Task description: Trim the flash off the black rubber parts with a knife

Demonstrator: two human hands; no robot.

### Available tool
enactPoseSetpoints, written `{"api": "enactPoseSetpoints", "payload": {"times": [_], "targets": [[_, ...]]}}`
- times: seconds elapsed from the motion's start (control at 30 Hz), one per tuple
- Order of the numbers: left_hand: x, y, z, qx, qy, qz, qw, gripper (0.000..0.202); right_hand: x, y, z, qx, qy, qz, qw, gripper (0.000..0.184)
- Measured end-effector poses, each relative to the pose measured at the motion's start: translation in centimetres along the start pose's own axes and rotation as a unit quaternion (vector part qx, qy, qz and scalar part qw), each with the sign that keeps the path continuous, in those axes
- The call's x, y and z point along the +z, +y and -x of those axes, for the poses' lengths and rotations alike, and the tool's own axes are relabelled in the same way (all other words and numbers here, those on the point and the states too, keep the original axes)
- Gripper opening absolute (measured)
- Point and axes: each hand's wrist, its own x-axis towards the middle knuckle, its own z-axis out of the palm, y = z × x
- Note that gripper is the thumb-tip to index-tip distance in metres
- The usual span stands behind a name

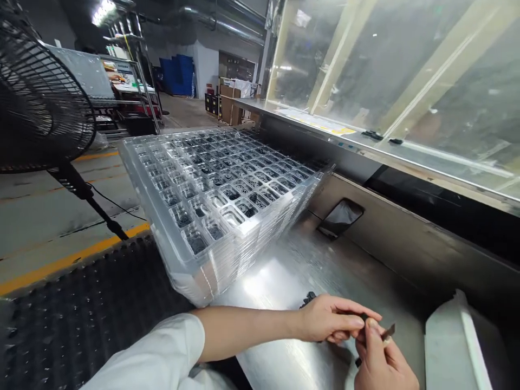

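1. A small dark part sat between your fingertips, to the right of the tray stack and nearer to you than it; your fingers hid most of it.
2. Your left hand pinched the part between thumb and forefinger, its forearm crossing in front of the tray stack's near corner.
3. Your right hand, farther right of the tray stack, met the left at the part, thumb pressed against bent fingers. A thin blade jutted from that grip; whether it touched the part could not be told.
4. Dark pieces, partly hidden, lay just behind your left wrist, between it and the tray stack, on a metal work surface that reached up to the stack's side.
5. The tray stack itself rose in clear nested layers, with dark items in many of the top tray's compartments.
6. A white bin stood well to the right of the tray stack.
7. Left of the tray stack stood a black fan; a studded black mat spread on its near left.
8. Beyond the tray stack were metal shelving, blue containers and cardboard boxes; a see-through panel leaned at its far right.
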Motion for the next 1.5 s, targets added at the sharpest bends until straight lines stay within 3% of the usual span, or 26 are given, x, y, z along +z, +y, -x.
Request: {"api": "enactPoseSetpoints", "payload": {"times": [0.2,0.43,0.8,0.93,1.07,1.2,1.5], "targets": [[0.2,0.8,0.2,-0.043,0.028,-0.009,0.999,0.072,-0.2,-0.7,0.2,-0.067,-0.046,0.009,0.997,0.051],[0.2,1.4,0.4,-0.077,0.03,0.078,0.994,0.048,-0.2,-0.9,0.2,-0.096,-0.128,-0.002,0.987,0.048],[0.8,1.6,0.5,-0.073,0.025,0.057,0.995,0.045,-0.2,-1.9,0.6,-0.134,-0.128,-0.011,0.983,0.04],[0.8,1.8,0.5,-0.078,0.044,0.068,0.994,0.043,-0.2,-2.8,0.4,-0.173,-0.129,0.025,0.976,0.034],[0.7,2.0,0.4,-0.058,0.054,0.083,0.993,0.04,-0.6,-3.0,0.1,-0.225,-0.087,0.078,0.967,0.024],[0.5,2.0,0.3,-0.03,0.077,0.077,0.994,0.04,-0.8,-3.0,0.1,-0.27,-0.095,0.113,0.952,0.028],[0.8,1.8,0.5,-0.023,0.089,0.047,0.995,0.043,-0.5,-2.6,0.5,-0.291,-0.095,0.185,0.934,0.029]]}}
